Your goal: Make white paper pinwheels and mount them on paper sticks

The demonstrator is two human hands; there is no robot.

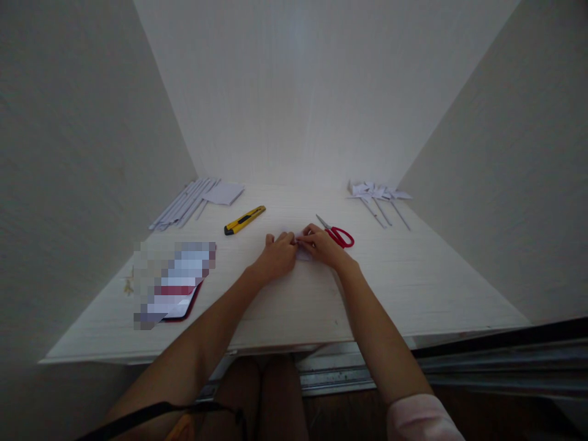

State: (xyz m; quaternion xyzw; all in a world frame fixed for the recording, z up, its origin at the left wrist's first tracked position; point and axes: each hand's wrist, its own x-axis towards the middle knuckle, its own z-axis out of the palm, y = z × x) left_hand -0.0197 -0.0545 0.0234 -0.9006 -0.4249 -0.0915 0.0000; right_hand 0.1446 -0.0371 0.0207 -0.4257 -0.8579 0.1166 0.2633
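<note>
Left hand (277,257) and right hand (324,246) meet mid-counter (413,275), fingers of both pinched closed on a small white paper piece (302,250); red scissors (337,233) just beside.

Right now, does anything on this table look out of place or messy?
Nothing stands out. Both hands, left and right, press a small white paper. The scissors, yellow knife, paper strips and folded pieces lie in separate groups.
</note>
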